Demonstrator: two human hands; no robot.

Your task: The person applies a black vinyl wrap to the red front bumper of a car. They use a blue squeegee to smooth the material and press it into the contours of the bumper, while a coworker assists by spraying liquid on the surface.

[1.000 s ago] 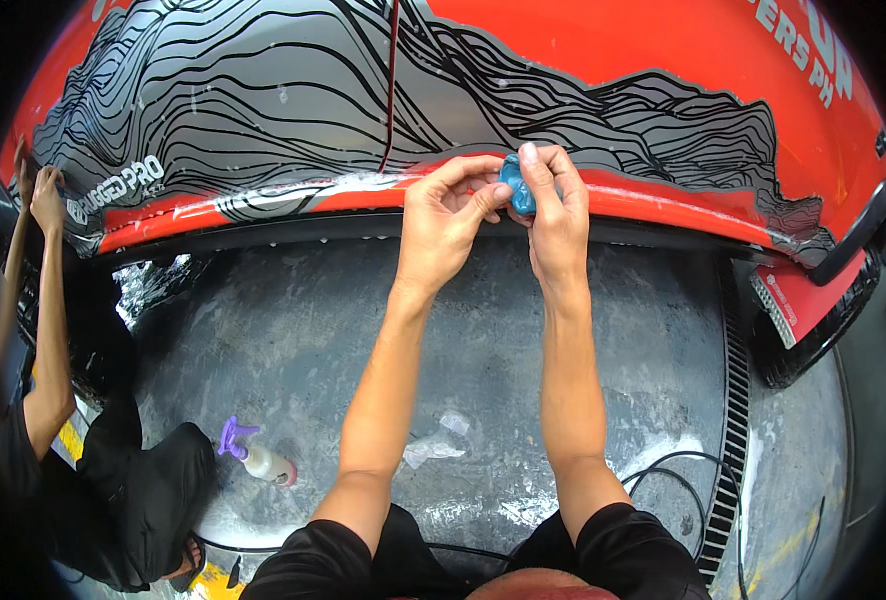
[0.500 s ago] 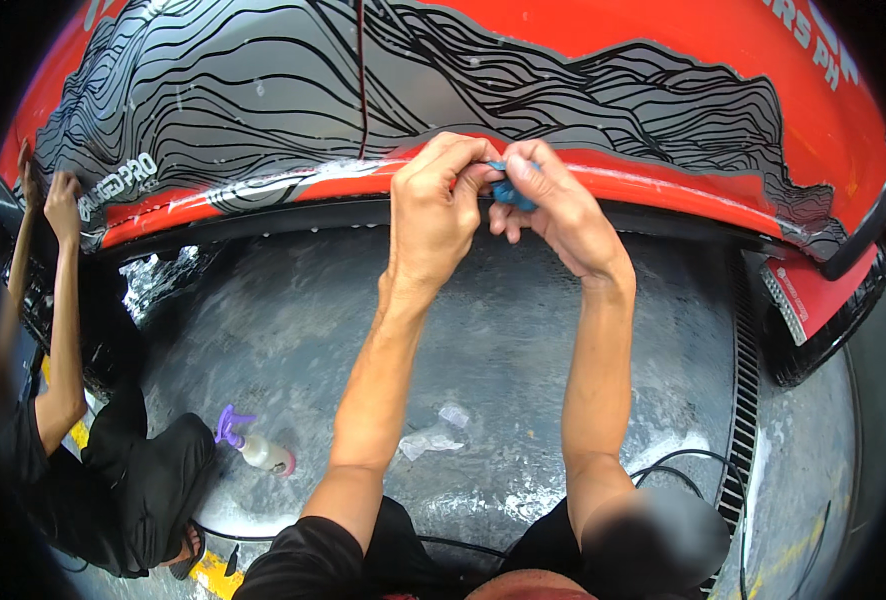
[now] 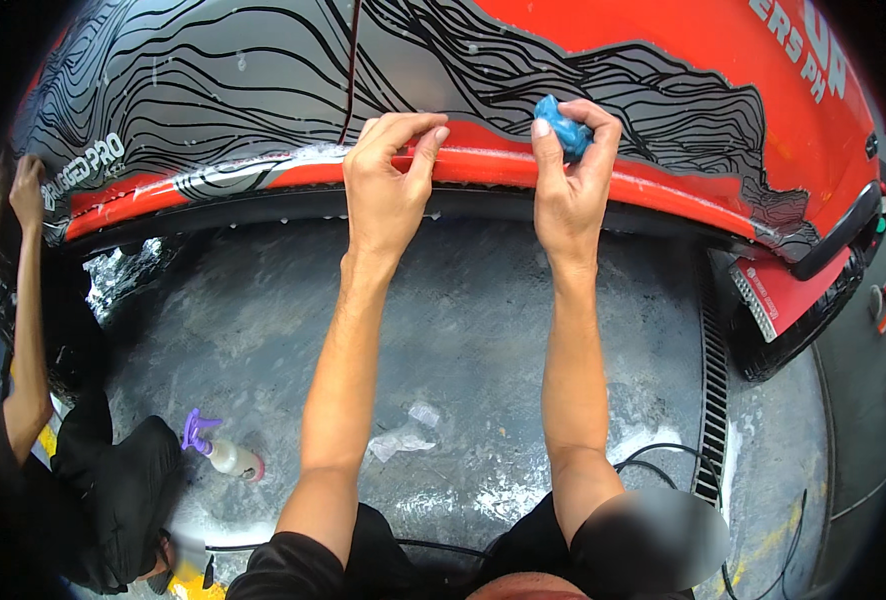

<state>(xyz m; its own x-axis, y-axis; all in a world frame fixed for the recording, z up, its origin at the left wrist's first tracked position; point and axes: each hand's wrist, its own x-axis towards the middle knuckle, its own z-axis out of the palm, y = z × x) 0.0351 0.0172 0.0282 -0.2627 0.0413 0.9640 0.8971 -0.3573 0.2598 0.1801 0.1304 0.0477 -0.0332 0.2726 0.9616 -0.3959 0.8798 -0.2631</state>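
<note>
My right hand (image 3: 573, 190) pinches a glossy, folded blue lump of clay (image 3: 565, 130) between thumb and fingers, raised in front of the car's lower side. To its left, my left hand (image 3: 388, 180) is loosely curved near the red sill (image 3: 488, 165). Its thumb and forefinger tips are close but slightly apart, with nothing visible between them. Behind both hands is the wet car side (image 3: 253, 80), red with a grey panel of black wavy lines.
On the floor stands a spray bottle (image 3: 233, 458) with a purple trigger. Beside my left arm lies a clear plastic scrap (image 3: 400, 440). A drain grate (image 3: 713, 400) and a black hose (image 3: 653, 447) are at right. A co-worker in black (image 3: 113, 480) squats at left, hand against the car.
My hands have moved apart. The left hand has come off the blue clay and shifted left, while the right hand holds the clay higher and farther right. The view has shifted slightly.
</note>
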